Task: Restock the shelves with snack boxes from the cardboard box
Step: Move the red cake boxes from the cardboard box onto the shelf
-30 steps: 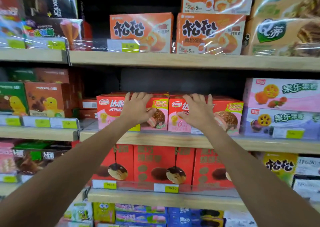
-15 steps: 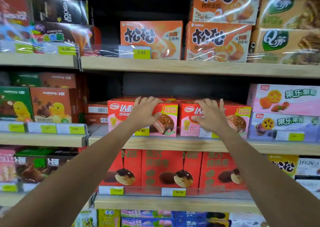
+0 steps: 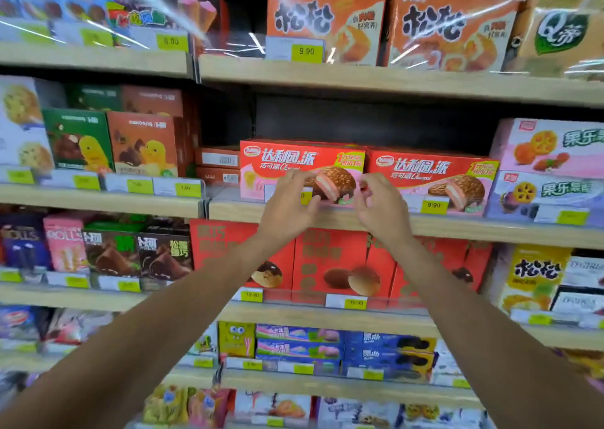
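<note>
Snack boxes (image 3: 366, 173) sit side by side on shelf (image 3: 327, 216). Left hand (image 3: 289, 204) and right hand (image 3: 380, 208) loosely curled, empty. Placement looks done; next, fetch more.

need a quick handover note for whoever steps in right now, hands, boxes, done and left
Left hand: empty, fingers loosely curled, in front of the left red pie box, near the shelf edge.
Right hand: empty, fingers loosely curled, in front of the seam between the two boxes.
Boxes: the left red pie box and the right red pie box sit side by side on the middle shelf, fronts facing out.
Done: these two look placed.
Left: the cardboard box is out of view, so remaining stock cannot be told; dark space above the pair could probably take more.
</note>
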Tool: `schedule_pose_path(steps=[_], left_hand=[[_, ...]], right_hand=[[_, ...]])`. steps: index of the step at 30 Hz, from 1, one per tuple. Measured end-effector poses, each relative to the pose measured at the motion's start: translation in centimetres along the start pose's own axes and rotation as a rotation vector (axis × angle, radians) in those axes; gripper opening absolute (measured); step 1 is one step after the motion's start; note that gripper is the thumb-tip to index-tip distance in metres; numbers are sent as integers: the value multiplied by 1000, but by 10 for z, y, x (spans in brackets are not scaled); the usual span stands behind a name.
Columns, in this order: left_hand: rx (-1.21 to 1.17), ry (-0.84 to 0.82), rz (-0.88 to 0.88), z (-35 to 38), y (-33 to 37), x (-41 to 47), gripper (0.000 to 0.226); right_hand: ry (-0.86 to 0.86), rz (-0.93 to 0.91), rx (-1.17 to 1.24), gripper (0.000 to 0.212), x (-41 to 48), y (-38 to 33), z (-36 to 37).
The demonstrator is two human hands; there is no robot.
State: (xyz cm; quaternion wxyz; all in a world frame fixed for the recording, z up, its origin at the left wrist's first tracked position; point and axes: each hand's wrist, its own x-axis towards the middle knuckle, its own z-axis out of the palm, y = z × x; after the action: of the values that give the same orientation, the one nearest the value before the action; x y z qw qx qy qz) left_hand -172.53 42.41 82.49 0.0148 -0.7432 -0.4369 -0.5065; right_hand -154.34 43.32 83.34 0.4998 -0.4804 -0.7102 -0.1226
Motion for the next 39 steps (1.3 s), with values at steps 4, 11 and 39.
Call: schedule_pose_path(steps=[4, 11, 39], left_hand=[[-112, -62, -191, 7, -18, -52, 17], [-137, -366, -521, 18, -91, -183, 11], [184, -1082, -1385, 302, -317, -834, 64]], right_hand=[[-122, 43, 113, 13, -45, -28, 31], [-576, 165, 219, 19, -178, -32, 119], [-1638, 436, 18, 44, -847, 133, 409]])
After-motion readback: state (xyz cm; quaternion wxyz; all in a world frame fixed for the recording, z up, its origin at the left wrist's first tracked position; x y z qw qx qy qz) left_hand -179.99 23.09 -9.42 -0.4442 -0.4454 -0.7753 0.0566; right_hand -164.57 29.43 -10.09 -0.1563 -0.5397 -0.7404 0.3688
